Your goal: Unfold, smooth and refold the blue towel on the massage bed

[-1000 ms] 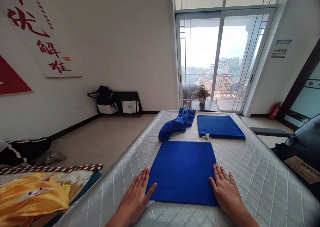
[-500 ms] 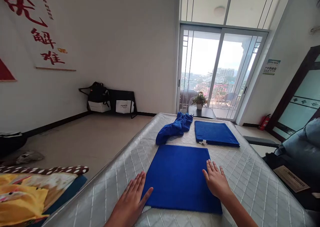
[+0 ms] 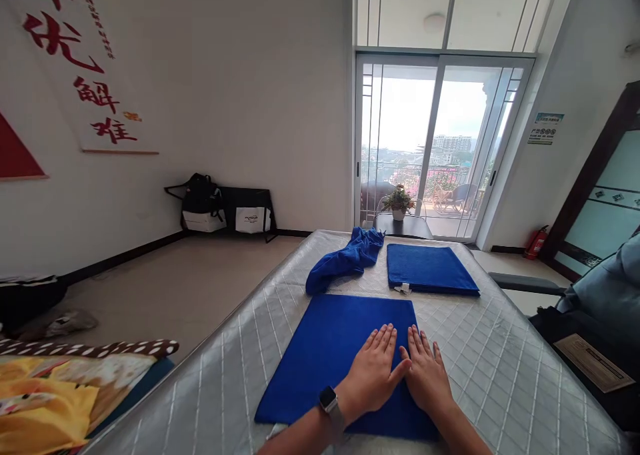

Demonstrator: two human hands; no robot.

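Blue cloth (image 3: 310,355): a flat, squared piece on the silver quilted cover (image 3: 480,348), near middle, its bare part reaching left of my hands; I cannot tell how many layers it has.
Smoothing, as I judge it: level palms and light, even pressure suit this best, worked outward to the edge; a hard drag could pull the corners out of square or ruck the cover beneath.
Left grip (image 3: 373,375): spread open, palm down on the cloth's right half, fingers straight and together, holding nothing.
Right grip (image 3: 430,375): equally open, palm down over the cloth's right edge, partly past it, with nothing grasped.
Thumbs: close together; whether they touch I cannot tell.
Cloth to hands: directly under the left, only partly under the right; its far left and near left corners lie free.
Folded blue stack (image 3: 433,268): far right, a white tag (image 3: 404,287) at its near edge.
Rumpled blue cloth (image 3: 345,261): far left of that stack, loose and bunched.
Watch (image 3: 329,399): on my left wrist.
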